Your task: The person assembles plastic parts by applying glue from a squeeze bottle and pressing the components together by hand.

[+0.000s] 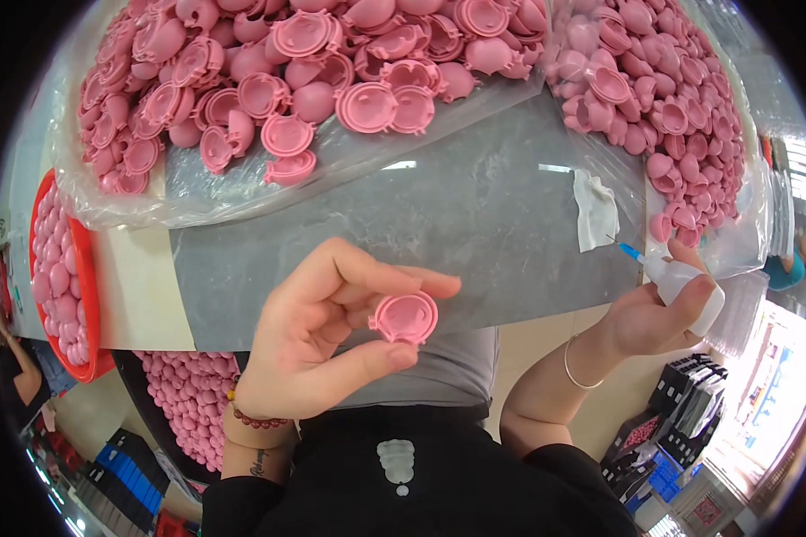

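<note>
Between the thumb and fingers of my left hand (pixel 318 327) is a pink plastic half-shell (pixel 406 319), its hollow side turned up toward me. It is held above the near edge of the grey table. My right hand (pixel 658 309), off to the right, grips a white squeeze bottle (pixel 690 291). The bottle has a blue needle tip (pixel 630 251) that points up and left, close to a crumpled white cloth (pixel 596 210) on the table. A wide gap separates the needle from the half-shell.
Pink half-shells (pixel 287 134) lie heaped on clear plastic sheeting (pixel 242 201) at the back. Another heap (pixel 672 116) fills the far right. At left stands a red basin (pixel 85 295) of pink balls, with a dark bin (pixel 134 385) of more below. The grey table (pixel 475 215) spans the middle.
</note>
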A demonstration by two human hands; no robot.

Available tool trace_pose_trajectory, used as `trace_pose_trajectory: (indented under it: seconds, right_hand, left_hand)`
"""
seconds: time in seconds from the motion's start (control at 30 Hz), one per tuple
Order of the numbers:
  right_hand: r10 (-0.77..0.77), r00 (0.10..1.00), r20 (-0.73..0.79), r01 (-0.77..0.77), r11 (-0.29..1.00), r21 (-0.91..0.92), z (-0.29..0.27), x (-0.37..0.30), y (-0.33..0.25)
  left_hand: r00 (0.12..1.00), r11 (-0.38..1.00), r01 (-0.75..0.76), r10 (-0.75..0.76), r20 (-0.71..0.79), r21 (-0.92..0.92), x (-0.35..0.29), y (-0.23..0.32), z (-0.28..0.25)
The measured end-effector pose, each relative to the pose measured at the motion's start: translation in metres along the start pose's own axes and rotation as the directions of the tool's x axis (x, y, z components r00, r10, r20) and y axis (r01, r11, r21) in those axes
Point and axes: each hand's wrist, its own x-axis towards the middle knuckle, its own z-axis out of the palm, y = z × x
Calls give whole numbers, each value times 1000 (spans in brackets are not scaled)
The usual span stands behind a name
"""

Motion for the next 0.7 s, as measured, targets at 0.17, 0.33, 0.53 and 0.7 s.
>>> trace_pose_trajectory:
  seconds: [0.17,0.33,0.53,0.7]
  right_hand:
    - [130,990,-48,-124,987,103,2,2,9]
    - [302,951,-68,-267,911,314,6,1,-3]
    - [278,895,349,-446,586,677,3,-7,-25]
    - [-71,807,586,-392,678,622,15,-22,-65]
  left_hand:
    - [1000,993,2,-1,9,-116,2,4,-2]
    - [998,953,-54,57,-1,-297,1,-3,-7]
    - [1000,994,-6,9,30,-110,1,1,-5]
    - [987,987,15,-40,-154,-160,3,0,6]
